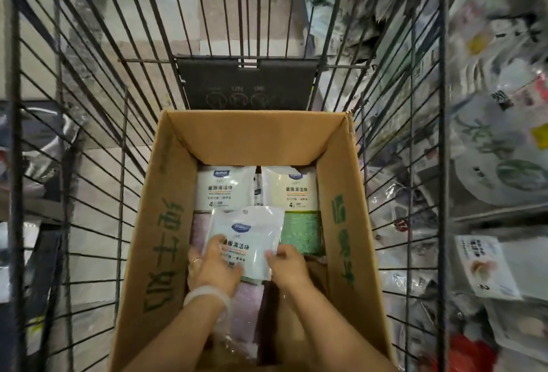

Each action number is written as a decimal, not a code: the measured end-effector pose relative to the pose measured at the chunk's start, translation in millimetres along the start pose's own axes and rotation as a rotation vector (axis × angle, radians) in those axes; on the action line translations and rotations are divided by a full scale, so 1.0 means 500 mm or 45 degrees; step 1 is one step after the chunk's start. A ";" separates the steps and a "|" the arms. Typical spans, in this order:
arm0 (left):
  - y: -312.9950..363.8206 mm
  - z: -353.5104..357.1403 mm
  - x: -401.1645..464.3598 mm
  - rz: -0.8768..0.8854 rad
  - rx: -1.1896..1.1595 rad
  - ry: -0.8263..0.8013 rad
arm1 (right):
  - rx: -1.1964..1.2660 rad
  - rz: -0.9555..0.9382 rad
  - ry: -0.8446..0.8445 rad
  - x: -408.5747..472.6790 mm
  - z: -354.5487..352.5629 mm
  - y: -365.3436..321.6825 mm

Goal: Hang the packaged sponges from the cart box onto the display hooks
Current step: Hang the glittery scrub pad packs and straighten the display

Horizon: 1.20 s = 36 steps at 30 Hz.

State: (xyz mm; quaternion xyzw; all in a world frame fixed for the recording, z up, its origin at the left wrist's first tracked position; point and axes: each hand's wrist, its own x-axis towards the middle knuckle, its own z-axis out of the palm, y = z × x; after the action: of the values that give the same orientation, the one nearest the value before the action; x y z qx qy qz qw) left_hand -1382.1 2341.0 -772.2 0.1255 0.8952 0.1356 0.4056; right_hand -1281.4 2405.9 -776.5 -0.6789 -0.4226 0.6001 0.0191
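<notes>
An open cardboard box stands inside a wire cart. Packaged sponges lie in it: one with a white label at the back left, one with a cream label and green sponge at the back right. A third sponge pack in clear plastic sits on top in the middle. My left hand holds its lower left side, fingers curled over the label. My right hand pinches its lower right edge. A pink sponge pack lies under my wrists.
Blurred packaged goods hang on a display to the right of the cart. The cart's dark plastic flap is beyond the box. Pale floor tiles show through the wires on the left.
</notes>
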 end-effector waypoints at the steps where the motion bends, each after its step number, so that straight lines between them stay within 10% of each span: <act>1: -0.005 0.001 0.006 -0.009 -0.070 -0.029 | 0.027 0.023 0.014 0.006 -0.003 0.001; 9: 0.052 0.023 0.016 0.055 -0.136 -0.087 | 0.081 -0.028 0.298 0.056 -0.064 -0.020; 30: 0.117 0.002 0.082 -0.055 -0.787 -0.373 | 0.289 0.065 0.059 0.107 -0.061 0.003; 36: 0.104 0.014 0.061 0.113 -0.442 -0.241 | 0.299 0.137 -0.062 0.100 -0.059 0.005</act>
State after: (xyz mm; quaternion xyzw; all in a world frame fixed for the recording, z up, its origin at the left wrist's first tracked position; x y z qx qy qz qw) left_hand -1390.0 2400.6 -779.8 0.1053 0.8097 0.2933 0.4972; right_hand -1259.6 2448.5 -809.7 -0.6789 -0.3128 0.6619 0.0558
